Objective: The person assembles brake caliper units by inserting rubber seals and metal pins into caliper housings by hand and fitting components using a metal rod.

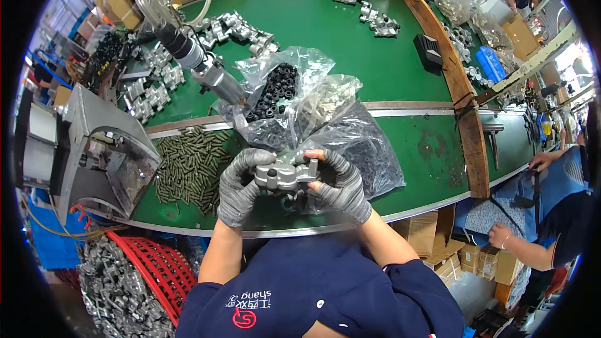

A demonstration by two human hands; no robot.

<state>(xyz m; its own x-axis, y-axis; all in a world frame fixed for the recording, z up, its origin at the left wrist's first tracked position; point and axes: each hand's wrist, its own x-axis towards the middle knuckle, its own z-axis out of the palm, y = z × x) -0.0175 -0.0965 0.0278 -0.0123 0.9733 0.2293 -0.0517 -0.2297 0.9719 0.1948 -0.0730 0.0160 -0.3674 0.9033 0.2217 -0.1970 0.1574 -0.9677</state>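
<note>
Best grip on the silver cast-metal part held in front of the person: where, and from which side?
Probably both ends, from left and right, as the grey-gloved left hand and grey-gloved right hand do: the silver cast-metal part is elongated sideways, with a lumpy middle.

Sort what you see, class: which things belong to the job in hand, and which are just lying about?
Job in hand:
metal casting, held by gloved left hand and right hand
probably greenish pins and small black rings, close by

Apparently lying about:
T-shaped tool
black blocky object
cardboard boxes

Metal casting (287, 178), underside hidden
</note>
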